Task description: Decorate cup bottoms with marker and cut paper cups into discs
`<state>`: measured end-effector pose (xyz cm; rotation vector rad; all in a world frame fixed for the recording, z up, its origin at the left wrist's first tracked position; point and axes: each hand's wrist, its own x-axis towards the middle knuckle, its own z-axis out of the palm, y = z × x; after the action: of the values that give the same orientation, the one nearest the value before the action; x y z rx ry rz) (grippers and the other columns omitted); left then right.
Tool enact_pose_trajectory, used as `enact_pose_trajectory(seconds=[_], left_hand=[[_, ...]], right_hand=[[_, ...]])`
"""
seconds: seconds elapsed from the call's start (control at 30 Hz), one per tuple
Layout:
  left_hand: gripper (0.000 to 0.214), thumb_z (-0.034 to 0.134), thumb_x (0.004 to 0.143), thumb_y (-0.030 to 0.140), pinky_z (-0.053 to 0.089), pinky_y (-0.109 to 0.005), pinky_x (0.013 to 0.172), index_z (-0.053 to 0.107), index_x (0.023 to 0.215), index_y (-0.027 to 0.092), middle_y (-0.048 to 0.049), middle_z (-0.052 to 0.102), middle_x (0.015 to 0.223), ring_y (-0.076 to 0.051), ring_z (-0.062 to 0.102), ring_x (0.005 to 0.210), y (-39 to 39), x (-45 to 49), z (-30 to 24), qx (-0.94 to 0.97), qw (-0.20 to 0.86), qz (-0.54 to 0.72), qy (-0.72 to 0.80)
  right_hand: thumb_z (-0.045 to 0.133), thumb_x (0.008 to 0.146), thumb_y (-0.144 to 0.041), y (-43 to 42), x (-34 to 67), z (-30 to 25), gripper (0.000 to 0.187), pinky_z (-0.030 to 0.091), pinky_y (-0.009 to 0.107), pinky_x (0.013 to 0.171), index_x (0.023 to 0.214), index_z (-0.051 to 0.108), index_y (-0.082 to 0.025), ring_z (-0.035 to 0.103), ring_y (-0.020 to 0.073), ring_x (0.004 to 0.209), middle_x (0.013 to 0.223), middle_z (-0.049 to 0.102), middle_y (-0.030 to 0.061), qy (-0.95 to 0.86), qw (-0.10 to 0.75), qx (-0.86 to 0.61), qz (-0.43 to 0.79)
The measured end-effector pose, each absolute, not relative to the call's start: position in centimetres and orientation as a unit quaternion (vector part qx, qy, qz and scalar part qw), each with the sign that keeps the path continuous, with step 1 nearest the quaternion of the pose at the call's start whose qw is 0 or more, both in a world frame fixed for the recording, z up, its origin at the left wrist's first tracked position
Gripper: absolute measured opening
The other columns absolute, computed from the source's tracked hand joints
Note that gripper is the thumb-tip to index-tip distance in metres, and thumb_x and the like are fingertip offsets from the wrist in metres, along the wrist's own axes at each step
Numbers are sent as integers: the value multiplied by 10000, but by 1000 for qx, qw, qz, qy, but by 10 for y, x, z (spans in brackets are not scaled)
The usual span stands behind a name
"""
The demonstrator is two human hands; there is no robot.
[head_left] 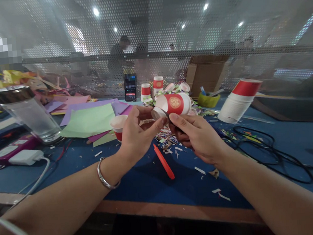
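My left hand [135,130] pinches a small, round white paper cup piece [157,113] between thumb and fingertips. Closed around dark-handled scissors, my right hand [196,134] brings a dark blade [165,112] against that piece; most of the scissors is hidden by my fingers. Right behind lies a red-and-white paper cup [176,104] on its side; I cannot tell whether the pinched piece joins it. Another paper cup [118,126] stands beside my left hand, partly covered by it. Below both hands an orange-red pen-like stick [164,162] rests on the blue table [146,184].
Paper scraps [169,136] litter the middle. Coloured paper sheets [91,119] and a glass jar [34,115] are on the left. A cup stack [236,101] and black cable [274,151] are on the right. A phone [130,87] and cardboard box [206,74] stand behind.
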<state>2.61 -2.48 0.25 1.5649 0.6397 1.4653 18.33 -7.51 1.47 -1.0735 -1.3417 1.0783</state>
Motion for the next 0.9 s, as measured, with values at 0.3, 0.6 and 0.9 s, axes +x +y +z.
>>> enact_pose_trajectory(seconds=[0.3, 0.6, 0.9], left_hand=[[267, 791, 782, 226, 553, -209, 640, 533, 847, 199, -3, 611, 885, -117, 630, 809, -34, 25, 7, 646, 377, 611, 259], [231, 784, 786, 215, 534, -172, 591, 556, 810, 189, 8, 598, 830, -97, 614, 760, -30, 28, 1, 660, 301, 646, 238], [237, 774, 791, 235, 571, -208, 646, 544, 835, 195, -6, 589, 862, -117, 614, 803, -29, 30, 2, 655, 337, 631, 245]], right_hand=[[650, 891, -602, -75, 184, 15, 486, 106, 247, 392, 658, 522, -195, 213, 58, 445, 528, 324, -79, -590, 530, -444, 417], [675, 856, -634, -74, 181, 15, 524, 99, 245, 399, 644, 500, -188, 251, 47, 451, 566, 350, -64, -580, 533, -442, 428], [683, 864, -607, -75, 180, 12, 482, 108, 243, 400, 680, 545, -184, 258, 42, 443, 591, 376, -58, -553, 544, -440, 453]])
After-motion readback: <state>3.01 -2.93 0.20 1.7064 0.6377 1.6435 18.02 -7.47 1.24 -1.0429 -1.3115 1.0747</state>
